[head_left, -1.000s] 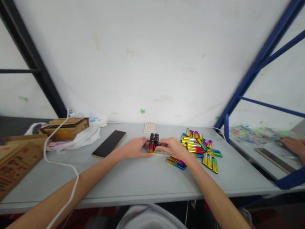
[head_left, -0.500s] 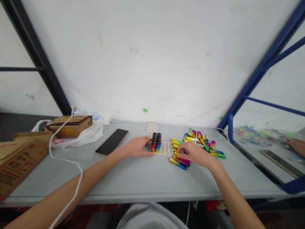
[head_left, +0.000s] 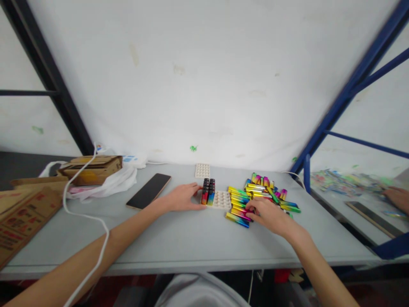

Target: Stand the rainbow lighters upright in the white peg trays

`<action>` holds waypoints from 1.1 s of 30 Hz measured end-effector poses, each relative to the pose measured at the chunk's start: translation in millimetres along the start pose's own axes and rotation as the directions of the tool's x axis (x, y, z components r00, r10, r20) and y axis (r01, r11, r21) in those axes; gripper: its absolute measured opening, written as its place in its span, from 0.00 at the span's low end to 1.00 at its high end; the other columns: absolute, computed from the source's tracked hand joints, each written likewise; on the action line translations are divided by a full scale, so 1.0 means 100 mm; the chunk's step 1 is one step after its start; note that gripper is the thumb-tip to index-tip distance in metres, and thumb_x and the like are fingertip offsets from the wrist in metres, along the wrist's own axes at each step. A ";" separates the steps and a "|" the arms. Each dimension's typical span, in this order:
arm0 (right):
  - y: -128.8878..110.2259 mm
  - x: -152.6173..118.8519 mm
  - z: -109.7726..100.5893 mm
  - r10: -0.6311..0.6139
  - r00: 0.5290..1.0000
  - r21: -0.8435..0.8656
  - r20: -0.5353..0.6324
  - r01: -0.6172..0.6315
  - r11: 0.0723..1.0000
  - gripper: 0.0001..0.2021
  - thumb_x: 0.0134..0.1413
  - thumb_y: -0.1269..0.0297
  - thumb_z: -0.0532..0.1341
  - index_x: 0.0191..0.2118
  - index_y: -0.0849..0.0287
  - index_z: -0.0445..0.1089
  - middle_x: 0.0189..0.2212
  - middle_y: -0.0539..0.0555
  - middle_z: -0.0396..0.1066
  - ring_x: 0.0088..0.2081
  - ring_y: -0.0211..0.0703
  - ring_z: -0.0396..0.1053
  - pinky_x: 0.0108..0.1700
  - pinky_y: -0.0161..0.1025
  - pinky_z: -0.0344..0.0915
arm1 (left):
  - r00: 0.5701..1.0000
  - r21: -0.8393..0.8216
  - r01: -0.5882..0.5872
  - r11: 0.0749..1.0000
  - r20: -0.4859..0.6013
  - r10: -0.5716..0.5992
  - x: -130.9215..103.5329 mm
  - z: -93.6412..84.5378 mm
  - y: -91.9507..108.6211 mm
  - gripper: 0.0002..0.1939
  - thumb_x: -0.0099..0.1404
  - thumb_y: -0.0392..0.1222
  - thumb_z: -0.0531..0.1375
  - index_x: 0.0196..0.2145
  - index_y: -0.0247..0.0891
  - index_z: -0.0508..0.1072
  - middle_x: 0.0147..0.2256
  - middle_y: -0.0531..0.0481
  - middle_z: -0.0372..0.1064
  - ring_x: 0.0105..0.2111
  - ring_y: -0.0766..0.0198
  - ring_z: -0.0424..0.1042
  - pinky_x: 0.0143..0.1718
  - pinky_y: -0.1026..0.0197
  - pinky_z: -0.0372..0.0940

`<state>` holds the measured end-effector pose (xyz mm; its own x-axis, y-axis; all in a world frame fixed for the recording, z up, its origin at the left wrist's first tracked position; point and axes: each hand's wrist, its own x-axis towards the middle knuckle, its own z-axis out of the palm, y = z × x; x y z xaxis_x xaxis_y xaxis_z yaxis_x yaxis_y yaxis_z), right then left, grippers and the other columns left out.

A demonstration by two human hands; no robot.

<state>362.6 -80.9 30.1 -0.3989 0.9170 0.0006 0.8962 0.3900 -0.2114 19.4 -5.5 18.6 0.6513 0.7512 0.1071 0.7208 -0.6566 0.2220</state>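
At the left end of a white tray with round holes (head_left: 221, 199), my left hand (head_left: 183, 197) has thumb and fingers closed on the tray's near and far sides. Several shiny tubes with black tops (head_left: 208, 189) stand upright in the tray's left columns, red and blue at their lower parts. My right hand (head_left: 266, 213) is over the loose tubes right of the tray, thumb and fingers closed on a gold-and-pink tube (head_left: 240, 213) lying flat. A gold-and-blue tube (head_left: 237, 219) lies nearest me. The right fingertips are partly hidden.
Behind the tray lies another white holed tray (head_left: 202, 170). More loose tubes (head_left: 262, 183) pile up at the back right. Leftward are a phone (head_left: 149, 190), a plastic bag (head_left: 111, 186), cardboard boxes (head_left: 32, 209) and a white cable (head_left: 104, 243). Another person's hand (head_left: 398, 198) shows far right.
My right hand has shifted slightly right along the loose tubes, uncovering more of them. My left hand stays at the tray, and the view has shifted a little.
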 end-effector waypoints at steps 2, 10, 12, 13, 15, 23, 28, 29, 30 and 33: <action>-0.01 0.01 0.01 0.011 1.000 -0.019 0.011 -0.011 1.000 0.09 0.65 0.66 0.60 0.43 0.59 0.78 0.41 0.58 0.78 0.45 0.52 0.74 0.48 0.43 0.64 | 1.000 -0.005 0.003 1.000 -0.008 -0.003 0.00 0.00 0.00 0.30 0.62 0.67 0.61 0.48 0.38 0.73 0.45 0.42 0.74 0.42 0.48 0.76 0.41 0.55 0.67; -0.02 0.05 -0.04 -0.085 0.981 0.022 -0.175 0.090 0.996 0.09 0.66 0.63 0.59 0.44 0.58 0.76 0.44 0.60 0.75 0.48 0.54 0.72 0.53 0.49 0.65 | 1.000 0.000 -0.007 1.000 -0.008 0.007 0.00 0.00 0.00 0.30 0.63 0.67 0.61 0.49 0.39 0.73 0.45 0.42 0.74 0.42 0.49 0.76 0.41 0.56 0.66; 0.01 0.09 -0.11 -0.100 0.965 0.178 -0.243 0.146 0.973 0.08 0.63 0.60 0.63 0.43 0.57 0.76 0.44 0.59 0.75 0.49 0.54 0.71 0.54 0.50 0.65 | 1.000 0.006 -0.003 1.000 0.000 0.003 0.00 0.00 -0.01 0.31 0.63 0.67 0.61 0.49 0.38 0.73 0.46 0.42 0.74 0.43 0.49 0.76 0.41 0.55 0.66; 0.01 0.11 -0.14 -0.102 0.959 0.289 -0.263 0.179 0.940 0.09 0.61 0.58 0.64 0.43 0.56 0.76 0.44 0.58 0.75 0.49 0.53 0.71 0.54 0.50 0.66 | 1.000 0.006 -0.001 1.000 0.001 0.001 0.00 0.00 -0.01 0.31 0.63 0.67 0.61 0.49 0.38 0.73 0.46 0.42 0.74 0.43 0.48 0.76 0.41 0.55 0.66; -0.03 0.19 -0.18 -0.062 0.958 0.557 -0.279 0.214 0.803 0.13 0.59 0.53 0.67 0.42 0.56 0.75 0.45 0.58 0.75 0.48 0.52 0.73 0.53 0.49 0.68 | 1.000 0.002 0.002 1.000 -0.003 -0.002 0.01 0.01 -0.02 0.31 0.62 0.67 0.61 0.50 0.38 0.73 0.46 0.42 0.74 0.43 0.48 0.76 0.41 0.56 0.66; -0.54 0.83 -0.26 0.116 0.959 0.964 -0.260 0.252 0.079 0.21 0.53 0.46 0.69 0.43 0.53 0.68 0.32 0.50 0.73 0.37 0.45 0.75 0.48 0.48 0.72 | 1.000 -0.033 -0.010 0.999 -0.023 0.009 0.00 0.05 -0.06 0.31 0.62 0.67 0.61 0.51 0.39 0.72 0.46 0.42 0.74 0.43 0.48 0.75 0.42 0.55 0.66; -0.60 1.21 -0.15 0.107 0.942 0.947 -0.318 0.309 0.093 0.24 0.52 0.42 0.67 0.46 0.52 0.63 0.29 0.44 0.66 0.26 0.36 0.67 0.33 0.39 0.69 | 1.000 -0.031 -0.014 0.999 -0.025 0.013 0.00 0.05 -0.06 0.31 0.63 0.68 0.61 0.50 0.39 0.72 0.44 0.43 0.74 0.41 0.49 0.75 0.42 0.55 0.66; -0.58 1.25 -0.09 0.110 0.942 0.946 -0.316 0.304 0.115 0.24 0.52 0.41 0.66 0.45 0.52 0.62 0.28 0.44 0.65 0.24 0.34 0.63 0.28 0.36 0.65 | 1.000 -0.027 -0.012 1.000 -0.022 0.012 0.00 0.04 -0.05 0.31 0.63 0.68 0.61 0.50 0.39 0.72 0.44 0.43 0.74 0.41 0.49 0.75 0.42 0.55 0.66; -0.55 1.27 -0.02 0.117 0.944 0.946 -0.307 0.289 0.147 0.24 0.53 0.40 0.65 0.45 0.52 0.62 0.26 0.43 0.63 0.21 0.33 0.58 0.25 0.34 0.59 | 1.000 -0.024 -0.013 1.000 -0.019 0.012 0.01 0.04 -0.05 0.31 0.63 0.67 0.61 0.50 0.39 0.72 0.44 0.43 0.74 0.41 0.49 0.75 0.43 0.55 0.66; -0.46 1.28 0.17 0.160 0.943 0.916 -0.292 0.227 0.330 0.23 0.58 0.37 0.58 0.41 0.54 0.63 0.21 0.41 0.54 0.19 0.33 0.49 0.22 0.32 0.48 | 1.000 -0.021 -0.016 1.000 -0.010 0.016 0.01 0.02 -0.03 0.30 0.63 0.67 0.61 0.49 0.38 0.73 0.44 0.42 0.74 0.42 0.49 0.75 0.43 0.55 0.67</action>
<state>267.2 16.9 22.7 -0.1759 0.9517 0.2516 0.0277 0.2603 -0.9651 18.4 -2.8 16.4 0.6603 0.7413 0.1202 0.7050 -0.6670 0.2409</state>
